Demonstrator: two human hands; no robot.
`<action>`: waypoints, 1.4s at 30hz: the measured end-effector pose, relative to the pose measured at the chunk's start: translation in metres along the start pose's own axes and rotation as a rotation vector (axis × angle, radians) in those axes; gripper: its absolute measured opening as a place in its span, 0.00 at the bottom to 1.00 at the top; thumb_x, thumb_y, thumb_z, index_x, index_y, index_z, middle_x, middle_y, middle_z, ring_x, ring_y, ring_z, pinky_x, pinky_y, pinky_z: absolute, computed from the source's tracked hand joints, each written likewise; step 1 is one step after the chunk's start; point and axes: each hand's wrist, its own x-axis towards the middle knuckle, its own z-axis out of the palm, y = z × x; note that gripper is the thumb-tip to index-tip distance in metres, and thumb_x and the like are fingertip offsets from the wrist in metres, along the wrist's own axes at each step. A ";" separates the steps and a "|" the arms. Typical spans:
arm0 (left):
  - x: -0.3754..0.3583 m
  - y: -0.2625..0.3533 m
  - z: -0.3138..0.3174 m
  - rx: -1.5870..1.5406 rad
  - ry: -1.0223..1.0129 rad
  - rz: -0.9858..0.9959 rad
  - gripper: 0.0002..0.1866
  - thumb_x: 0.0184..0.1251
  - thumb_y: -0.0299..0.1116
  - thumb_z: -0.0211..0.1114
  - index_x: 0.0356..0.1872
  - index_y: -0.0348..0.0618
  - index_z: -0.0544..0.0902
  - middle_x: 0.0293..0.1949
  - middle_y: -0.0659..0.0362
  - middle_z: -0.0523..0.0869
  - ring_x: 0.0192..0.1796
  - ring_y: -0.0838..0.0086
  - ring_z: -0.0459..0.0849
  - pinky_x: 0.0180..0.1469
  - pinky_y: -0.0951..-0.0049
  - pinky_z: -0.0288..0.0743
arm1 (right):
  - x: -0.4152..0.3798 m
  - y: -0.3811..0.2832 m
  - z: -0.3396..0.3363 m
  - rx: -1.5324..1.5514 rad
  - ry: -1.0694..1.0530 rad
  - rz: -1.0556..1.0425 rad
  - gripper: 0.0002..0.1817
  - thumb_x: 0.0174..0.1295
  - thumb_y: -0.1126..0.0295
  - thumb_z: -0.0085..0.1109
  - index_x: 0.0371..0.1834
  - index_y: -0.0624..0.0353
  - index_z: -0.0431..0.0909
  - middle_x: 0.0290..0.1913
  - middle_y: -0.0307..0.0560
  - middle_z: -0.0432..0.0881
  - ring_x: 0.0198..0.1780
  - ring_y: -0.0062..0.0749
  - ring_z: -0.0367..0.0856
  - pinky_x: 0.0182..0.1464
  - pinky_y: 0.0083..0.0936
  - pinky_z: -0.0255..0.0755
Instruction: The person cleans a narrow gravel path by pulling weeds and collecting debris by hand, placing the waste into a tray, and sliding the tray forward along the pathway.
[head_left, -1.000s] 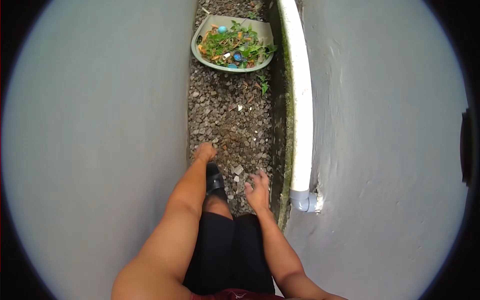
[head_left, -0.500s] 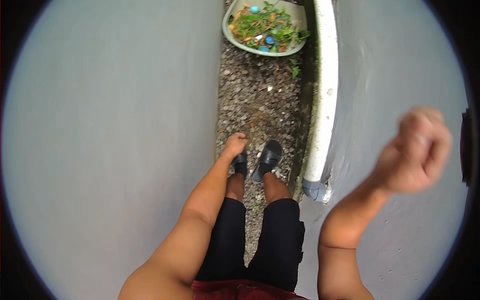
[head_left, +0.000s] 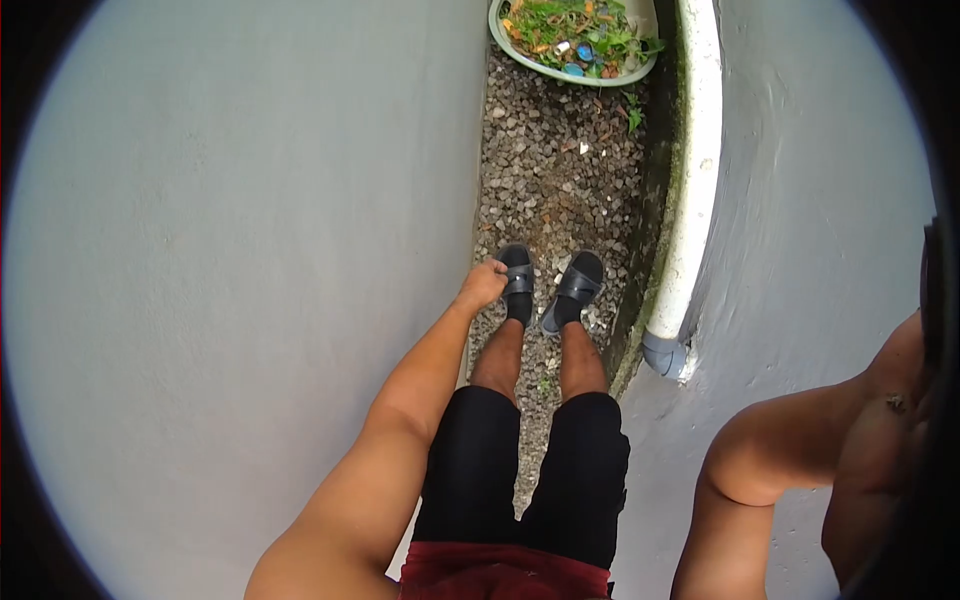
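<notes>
My left hand (head_left: pixel 484 285) hangs low, just left of the slipper on my left foot, with its fingers curled closed. Nothing shows sticking out of it. My right hand (head_left: pixel 893 400) is raised close to the camera at the right edge, dark and partly cut off, so how its fingers lie is hidden. Ahead on the gravel (head_left: pixel 545 160) rests a pale green basin (head_left: pixel 570 76). It contains green leaves (head_left: pixel 560 18), orange-brown scraps and several blue pieces. Both hands are well away from it.
A grey wall (head_left: pixel 250 200) borders the gravel strip on the left. Along the right runs a mossy concrete edge (head_left: pixel 655 230), with a white pipe (head_left: pixel 700 150) and its grey elbow (head_left: pixel 663 353) beside it. My feet stand on the gravel in black slippers (head_left: pixel 578 283).
My right hand has swung right and nearer the camera, from a loose fist in full view to the edge. The view has shifted, and the basin now sits higher and farther right.
</notes>
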 end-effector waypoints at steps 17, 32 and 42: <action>0.034 0.026 0.005 0.117 -0.013 0.263 0.19 0.59 0.40 0.58 0.51 0.48 0.80 0.43 0.49 0.85 0.49 0.56 0.83 0.53 0.61 0.75 | 0.035 0.015 -0.025 -0.384 -0.056 -0.039 0.05 0.52 0.75 0.53 0.24 0.59 0.67 0.20 0.40 0.66 0.20 0.26 0.57 0.22 0.23 0.50; -0.070 0.016 -0.024 0.367 -0.014 0.031 0.28 0.59 0.40 0.58 0.62 0.43 0.70 0.54 0.44 0.80 0.56 0.53 0.79 0.59 0.58 0.71 | 0.096 0.001 -0.150 -0.598 0.223 -0.101 0.06 0.50 0.73 0.60 0.25 0.57 0.71 0.18 0.38 0.66 0.18 0.25 0.57 0.20 0.23 0.48; -0.062 0.065 -0.022 0.259 0.057 0.137 0.30 0.57 0.42 0.58 0.63 0.46 0.70 0.57 0.45 0.78 0.61 0.54 0.76 0.62 0.59 0.69 | 0.006 -0.018 -0.005 0.143 0.837 1.080 0.10 0.52 0.71 0.68 0.24 0.57 0.73 0.15 0.40 0.69 0.15 0.26 0.63 0.19 0.24 0.59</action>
